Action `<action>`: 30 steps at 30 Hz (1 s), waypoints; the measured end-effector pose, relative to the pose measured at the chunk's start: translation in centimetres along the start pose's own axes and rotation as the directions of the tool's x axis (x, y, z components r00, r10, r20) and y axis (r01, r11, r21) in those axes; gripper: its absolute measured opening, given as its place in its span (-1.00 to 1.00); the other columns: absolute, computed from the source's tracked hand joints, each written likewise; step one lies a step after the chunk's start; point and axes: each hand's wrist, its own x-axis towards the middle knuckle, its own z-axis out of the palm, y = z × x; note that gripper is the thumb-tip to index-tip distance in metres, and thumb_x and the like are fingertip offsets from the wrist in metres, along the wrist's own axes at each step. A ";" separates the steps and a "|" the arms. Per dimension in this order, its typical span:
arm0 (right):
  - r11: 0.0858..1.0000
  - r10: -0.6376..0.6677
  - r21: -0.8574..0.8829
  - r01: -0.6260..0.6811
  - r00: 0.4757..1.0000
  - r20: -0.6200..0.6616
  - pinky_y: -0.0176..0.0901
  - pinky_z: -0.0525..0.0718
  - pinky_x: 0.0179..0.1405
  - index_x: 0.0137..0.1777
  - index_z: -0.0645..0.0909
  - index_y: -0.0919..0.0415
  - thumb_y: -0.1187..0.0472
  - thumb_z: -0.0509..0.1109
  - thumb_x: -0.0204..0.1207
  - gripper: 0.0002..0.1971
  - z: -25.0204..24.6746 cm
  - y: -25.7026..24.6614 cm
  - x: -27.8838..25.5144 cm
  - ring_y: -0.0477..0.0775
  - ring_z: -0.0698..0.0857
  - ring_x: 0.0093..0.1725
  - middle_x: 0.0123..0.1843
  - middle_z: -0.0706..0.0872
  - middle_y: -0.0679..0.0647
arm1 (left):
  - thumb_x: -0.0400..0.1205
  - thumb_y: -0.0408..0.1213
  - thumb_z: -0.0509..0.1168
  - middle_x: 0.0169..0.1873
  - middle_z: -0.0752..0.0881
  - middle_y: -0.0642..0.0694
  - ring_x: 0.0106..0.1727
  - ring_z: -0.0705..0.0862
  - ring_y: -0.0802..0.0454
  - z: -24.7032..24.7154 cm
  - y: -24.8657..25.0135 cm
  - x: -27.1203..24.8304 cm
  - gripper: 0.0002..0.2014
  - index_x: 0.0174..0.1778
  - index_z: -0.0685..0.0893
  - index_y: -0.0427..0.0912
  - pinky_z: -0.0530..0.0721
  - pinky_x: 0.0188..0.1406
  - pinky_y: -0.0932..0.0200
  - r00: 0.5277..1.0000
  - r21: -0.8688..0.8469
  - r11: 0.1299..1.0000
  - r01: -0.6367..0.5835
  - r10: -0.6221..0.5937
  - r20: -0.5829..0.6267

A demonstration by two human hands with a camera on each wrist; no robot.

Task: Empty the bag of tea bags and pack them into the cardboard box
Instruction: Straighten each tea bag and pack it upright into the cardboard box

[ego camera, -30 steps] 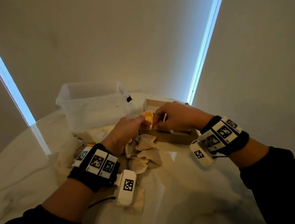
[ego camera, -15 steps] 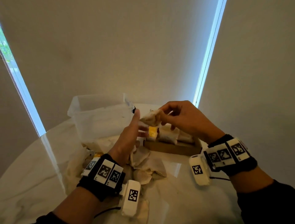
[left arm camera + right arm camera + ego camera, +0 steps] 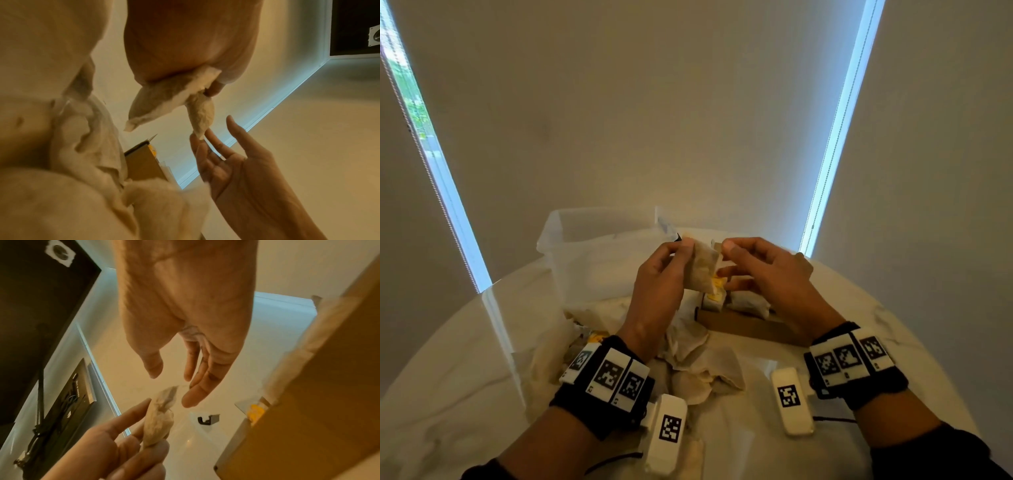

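Above the box, my left hand (image 3: 683,253) pinches a pale tea bag (image 3: 702,270) by its upper edge. My right hand (image 3: 726,260) is beside it with straight fingers. In the left wrist view the right fingertips (image 3: 207,131) touch the hanging tip of the tea bag (image 3: 170,97). The right wrist view shows the right hand (image 3: 174,382) spread open just over the tea bag (image 3: 159,418). The low cardboard box (image 3: 746,327) lies on the table under the hands, with tea bags (image 3: 748,303) and a yellow tag (image 3: 714,299) inside. Several loose tea bags (image 3: 702,359) are heaped in front of it.
A clear plastic tub (image 3: 592,246) stands at the back left of the round white table (image 3: 448,394). A crumpled pale bag (image 3: 585,317) lies at its front. Closed blinds hang close behind the table.
Both hands rose from the box. The right hand lifted a tea bag and passed it over; the left hand now pinches it and the right fingers have opened.
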 end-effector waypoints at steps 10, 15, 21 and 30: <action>0.997 -0.057 0.045 0.060 0.996 -0.067 -0.15 0.85 -0.04 0.23 0.79 0.12 0.15 0.59 0.64 -0.79 0.2 1.5 0.4 0.04 0.89 0.07 0.07 0.90 0.04 | 0.82 0.12 0.28 -0.31 0.54 -0.08 -0.44 0.53 0.16 0.1 0.6 -0.4 -0.73 0.18 0.77 0.06 0.67 -0.50 -0.02 0.999 0.015 1.000 0.022 -0.023 0.034; 0.984 0.055 0.171 -0.057 0.998 0.015 -0.01 0.82 0.06 0.32 0.78 0.09 -0.07 0.54 0.62 -0.64 0.7 1.3 0.5 0.14 0.85 0.07 0.11 0.88 0.06 | 0.83 0.01 0.32 -0.18 0.77 0.02 -0.48 0.62 0.27 -0.3 0.0 -0.1 -0.78 0.28 0.76 0.02 0.51 -0.50 0.49 0.998 0.076 0.995 -0.062 0.060 0.025; 0.986 -0.124 -0.124 0.114 0.990 -0.072 -0.37 0.75 -0.19 0.17 0.82 -0.04 -0.08 0.51 0.66 -0.80 1.2 1.0 0.4 -0.20 0.83 -0.14 0.02 0.86 -0.04 | 0.84 -0.10 0.32 -0.41 0.71 0.26 -0.45 0.65 0.29 -0.1 0.1 -0.3 -0.87 0.14 0.78 0.06 0.53 -0.51 0.49 0.999 0.069 0.996 -0.047 0.045 0.030; 0.879 -0.299 -0.412 0.240 0.950 -0.085 -0.31 0.67 0.08 0.10 0.86 -0.08 -0.10 0.56 0.65 -0.83 -0.2 -3.2 2.5 -0.25 0.79 0.10 0.05 0.87 -0.23 | 0.69 0.42 0.25 0.21 0.82 0.06 0.49 0.61 -0.47 -0.1 1.9 -0.9 -0.54 0.32 0.74 0.24 0.55 0.55 -0.48 0.998 -0.031 0.998 0.055 -0.055 -0.004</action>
